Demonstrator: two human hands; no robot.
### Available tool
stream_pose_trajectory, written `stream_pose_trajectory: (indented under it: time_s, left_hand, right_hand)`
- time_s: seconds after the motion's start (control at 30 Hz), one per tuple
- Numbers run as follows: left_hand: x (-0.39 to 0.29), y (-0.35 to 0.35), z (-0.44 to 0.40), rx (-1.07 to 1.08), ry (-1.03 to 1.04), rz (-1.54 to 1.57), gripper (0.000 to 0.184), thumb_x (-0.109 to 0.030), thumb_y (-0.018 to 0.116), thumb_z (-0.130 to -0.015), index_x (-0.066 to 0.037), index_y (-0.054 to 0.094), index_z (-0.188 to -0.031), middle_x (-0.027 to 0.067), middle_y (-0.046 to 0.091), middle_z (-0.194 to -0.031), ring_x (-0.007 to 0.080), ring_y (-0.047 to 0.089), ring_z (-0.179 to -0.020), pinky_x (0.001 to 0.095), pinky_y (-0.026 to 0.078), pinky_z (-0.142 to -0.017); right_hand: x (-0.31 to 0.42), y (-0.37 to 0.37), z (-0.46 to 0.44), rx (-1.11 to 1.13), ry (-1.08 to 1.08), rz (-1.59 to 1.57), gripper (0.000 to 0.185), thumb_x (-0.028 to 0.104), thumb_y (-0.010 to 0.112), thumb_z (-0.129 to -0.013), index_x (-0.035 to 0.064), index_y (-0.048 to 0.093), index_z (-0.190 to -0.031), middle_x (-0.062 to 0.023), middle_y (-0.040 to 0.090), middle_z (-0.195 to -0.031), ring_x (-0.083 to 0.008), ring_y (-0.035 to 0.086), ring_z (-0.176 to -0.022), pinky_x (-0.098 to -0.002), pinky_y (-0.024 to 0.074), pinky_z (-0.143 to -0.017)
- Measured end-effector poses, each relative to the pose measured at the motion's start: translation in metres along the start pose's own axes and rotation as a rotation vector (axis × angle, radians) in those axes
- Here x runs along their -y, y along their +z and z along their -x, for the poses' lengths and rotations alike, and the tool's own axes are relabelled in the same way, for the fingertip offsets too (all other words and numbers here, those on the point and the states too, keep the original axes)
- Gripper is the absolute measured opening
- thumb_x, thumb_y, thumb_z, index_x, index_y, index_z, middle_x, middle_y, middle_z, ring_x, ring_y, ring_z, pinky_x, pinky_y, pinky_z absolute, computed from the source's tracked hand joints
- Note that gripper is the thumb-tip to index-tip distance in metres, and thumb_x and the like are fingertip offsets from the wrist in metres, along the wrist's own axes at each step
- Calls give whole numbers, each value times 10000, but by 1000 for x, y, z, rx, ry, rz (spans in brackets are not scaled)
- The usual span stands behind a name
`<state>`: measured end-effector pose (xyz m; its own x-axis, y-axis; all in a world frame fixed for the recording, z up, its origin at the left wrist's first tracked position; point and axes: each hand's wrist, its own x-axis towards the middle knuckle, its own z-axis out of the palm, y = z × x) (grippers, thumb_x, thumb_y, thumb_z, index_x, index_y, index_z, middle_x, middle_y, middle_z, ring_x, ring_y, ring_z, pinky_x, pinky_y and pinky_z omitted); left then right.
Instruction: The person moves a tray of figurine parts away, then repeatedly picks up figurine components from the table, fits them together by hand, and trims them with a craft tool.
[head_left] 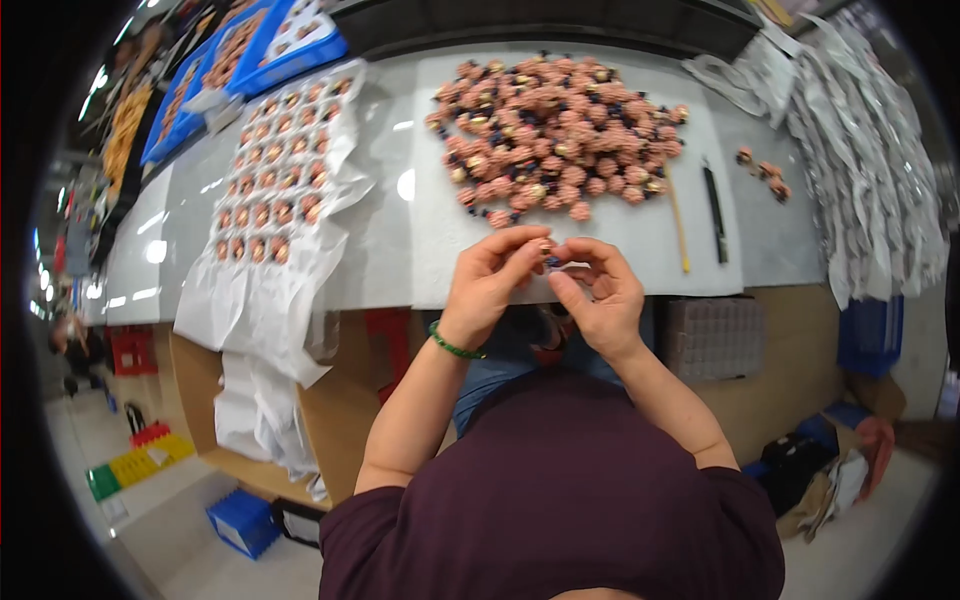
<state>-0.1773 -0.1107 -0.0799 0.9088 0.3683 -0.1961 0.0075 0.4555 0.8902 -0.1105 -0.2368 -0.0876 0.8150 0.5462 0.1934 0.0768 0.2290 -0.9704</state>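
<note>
Both of my hands meet over the front edge of the table, fingertips pinched around one small copper-coloured part with a dark blue bit (549, 258). My left hand (497, 275), with a green bead bracelet (455, 342) at its wrist, grips it from the left. From the right, my right hand (603, 295) has thumb and fingers closed at the same part. Just beyond my hands lies a large heap of similar copper-coloured ribbed parts (560, 130) with dark blue and gold bits, on a white sheet (440, 260). The held part is mostly hidden by my fingers.
At left, a white pocketed sheet (330, 190) holds rows of similar parts. Blue trays (300, 65) stand behind it. Right of the heap lie a thin yellow stick (679, 225), a black pen-like tool (715, 213), several loose parts (772, 178) and a pile of plastic sheets (850, 160).
</note>
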Motion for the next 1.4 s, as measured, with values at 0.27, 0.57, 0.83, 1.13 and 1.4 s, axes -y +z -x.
stream_pose_trajectory:
  time_s: [0.27, 0.57, 0.83, 1.13, 1.4]
  left_hand:
    - [5, 3, -19, 110, -59, 128, 244, -138, 484, -844, -26, 495, -1060, 56, 561, -811, 65, 475, -653, 171, 365, -545]
    - [5, 0, -18, 130, -117, 136, 302, -118, 511, -824, -16, 475, -1106, 2, 523, -805, 50, 443, -620, 169, 365, -535]
    - [9, -11, -18, 288, -118, 227, 408, -112, 522, -814, -28, 403, -1195, 27, 524, -938, 69, 472, -773, 174, 389, -632]
    - [12, -10, -14, 263, -66, 201, 413, -73, 538, -796, -12, 414, -1186, 40, 536, -969, 60, 473, -762, 170, 394, -655]
    - [16, -10, -14, 229, -32, 161, 426, 11, 564, -752, 10, 436, -1159, 51, 553, -981, 69, 510, -818, 193, 426, -738]
  right_hand:
    - [18, -95, -54, -344, -325, 833, 175, 22, 581, -727, 4, 565, -900, -58, 587, -834, -126, 541, -700, -234, 435, -646]
    - [1, -169, -82, -197, -403, 1475, 273, 71, 514, -772, 34, 525, -1042, -102, 572, -799, -179, 536, -671, -264, 429, -618]
    - [41, -97, -64, -229, 28, 815, 259, 117, 447, -849, 46, 514, -1089, -30, 520, -718, -61, 465, -635, -188, 382, -558]
    - [37, -21, -28, 211, -291, 736, 128, 61, 531, -797, -10, 545, -903, -71, 544, -684, -125, 503, -561, -245, 381, -482]
    - [27, -11, -24, 207, -430, 901, 133, 109, 599, -746, -2, 550, -799, -110, 533, -638, -240, 509, -526, -306, 384, -461]
